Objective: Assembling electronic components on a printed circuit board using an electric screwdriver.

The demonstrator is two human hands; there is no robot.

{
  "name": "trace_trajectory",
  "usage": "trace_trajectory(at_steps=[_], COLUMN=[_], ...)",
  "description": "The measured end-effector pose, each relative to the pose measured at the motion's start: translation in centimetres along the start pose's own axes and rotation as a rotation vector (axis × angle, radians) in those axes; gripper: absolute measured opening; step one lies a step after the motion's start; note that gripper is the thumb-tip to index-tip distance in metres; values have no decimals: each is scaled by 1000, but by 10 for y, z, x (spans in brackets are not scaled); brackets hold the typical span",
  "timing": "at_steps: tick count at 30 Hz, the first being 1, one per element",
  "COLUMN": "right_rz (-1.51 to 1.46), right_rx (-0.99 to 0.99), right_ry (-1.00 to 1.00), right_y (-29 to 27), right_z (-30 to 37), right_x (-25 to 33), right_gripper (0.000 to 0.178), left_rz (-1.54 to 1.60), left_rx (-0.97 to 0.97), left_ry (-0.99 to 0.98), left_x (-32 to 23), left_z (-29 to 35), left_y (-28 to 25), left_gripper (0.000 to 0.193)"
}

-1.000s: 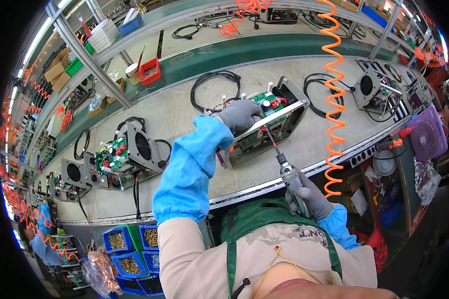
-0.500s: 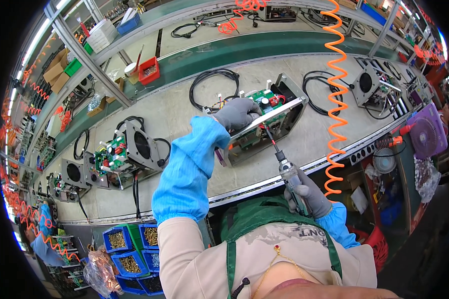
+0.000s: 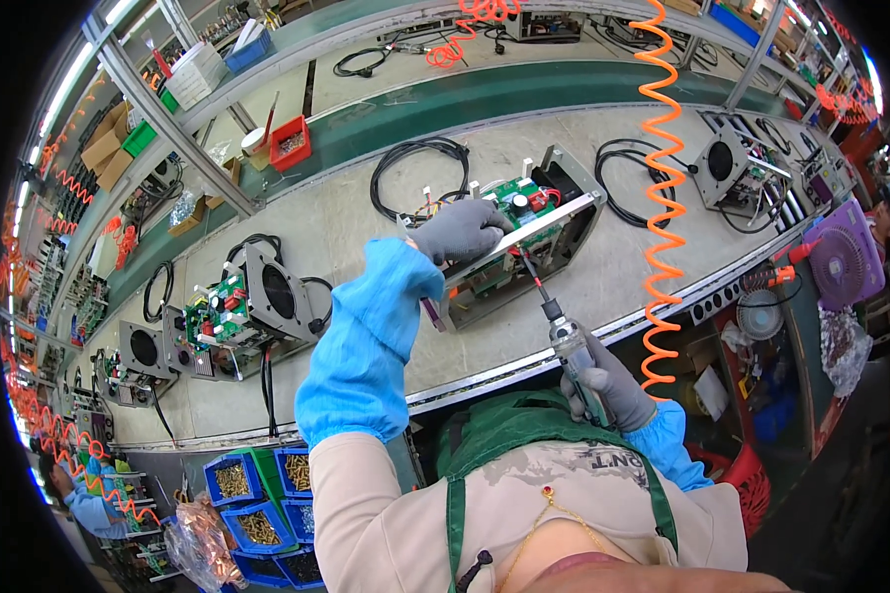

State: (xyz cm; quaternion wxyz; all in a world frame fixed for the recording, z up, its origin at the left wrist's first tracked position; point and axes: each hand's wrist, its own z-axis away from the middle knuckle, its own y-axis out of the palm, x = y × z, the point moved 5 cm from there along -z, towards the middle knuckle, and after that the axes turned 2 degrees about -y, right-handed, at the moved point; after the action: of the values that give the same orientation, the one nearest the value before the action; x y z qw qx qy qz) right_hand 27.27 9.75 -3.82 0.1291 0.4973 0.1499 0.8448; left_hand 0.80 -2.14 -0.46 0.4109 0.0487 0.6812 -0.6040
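Note:
In front of me on the bench stands a metal chassis (image 3: 575, 219) with a green circuit board (image 3: 526, 210) inside. My left hand (image 3: 462, 229), in a grey glove, is closed over the chassis's rail at its left end; the fingertips are partly hidden. My right hand (image 3: 608, 383), also gloved, is wrapped round a power screwdriver (image 3: 570, 346) with a clear and grey body. Its long bit (image 3: 535, 277) points up and left into the near side of the chassis, beneath the rail. The tip's exact contact point is too small to make out.
Black cable coils (image 3: 420, 178) lie behind the chassis. An orange coiled air hose (image 3: 663, 237) hangs to its right. More half-built units (image 3: 252, 301) stand along the bench at left, and another unit (image 3: 727, 163) at right. Blue bins of screws (image 3: 259, 524) sit below left.
The whole view has shifted slightly. Both hands keep their places on the chassis rail and the screwdriver, and the bit stays at the same part of the chassis.

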Motion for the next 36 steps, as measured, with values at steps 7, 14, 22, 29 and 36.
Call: trace_trajectory(at_steps=[7,14,22,29,36], right_rz=[-37,-98,-47,1,-3], right_rx=[39,36,20,-6,-2], right_ry=[-75,-79,-88,-62,-51], right_y=[-8,-3,-8,-7,-5], right_z=[0,2,1,-1,-1], right_x=[3,8,10,12,12], right_gripper=[101,95,93,94,94], left_rz=[-222,-189,-163,-156,-189], left_rx=[-182,-226,-225,-208,-199], left_ry=[-6,-6,-5,-35,-57], left_x=[-19,-18,-19,-18,-20], left_z=[12,12,11,10,10], left_y=[15,14,13,13,16], left_gripper=[45,40,38,38,41])
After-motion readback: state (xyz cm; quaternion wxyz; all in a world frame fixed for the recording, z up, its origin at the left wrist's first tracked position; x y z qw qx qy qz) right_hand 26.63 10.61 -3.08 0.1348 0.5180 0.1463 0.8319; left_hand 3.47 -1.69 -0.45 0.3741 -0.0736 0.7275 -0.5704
